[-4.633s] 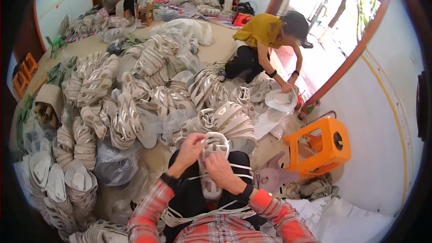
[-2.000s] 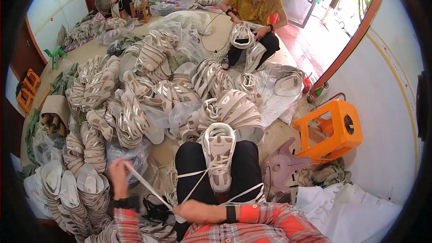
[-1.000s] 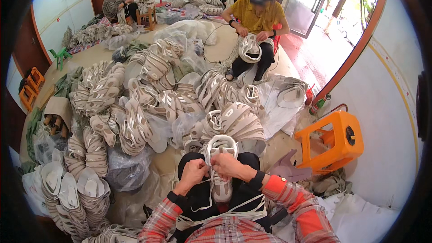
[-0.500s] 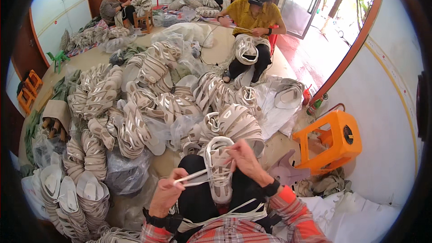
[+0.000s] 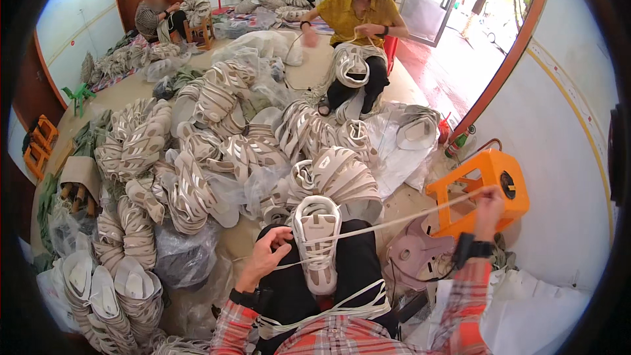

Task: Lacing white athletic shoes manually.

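Observation:
A beige and white sneaker upper (image 5: 318,240) rests between my knees, toe end toward me, with laces crossing its front. From its eyelets a pale flat shoelace (image 5: 407,215) stretches tight to the right. My right hand (image 5: 488,209), slightly blurred, grips that lace far out beside the orange stool. Close against the upper's left side is my left hand (image 5: 268,255), its fingers bent together; what they pinch is hidden. Another strand of lace runs from the upper to just below this hand. A bundle of loose laces (image 5: 355,306) lies over my lap.
Stacks of similar uppers (image 5: 342,177) crowd the floor ahead and to the left, among plastic bags. An orange stool (image 5: 483,187) lies tipped at my right, near a mauve plastic piece (image 5: 417,253). A co-worker in a yellow shirt (image 5: 355,20) sits ahead; others sit farther back.
My right hand has swung from the upper far out to the right, drawing the shoelace taut. My left hand has moved up and right, closer to the upper.

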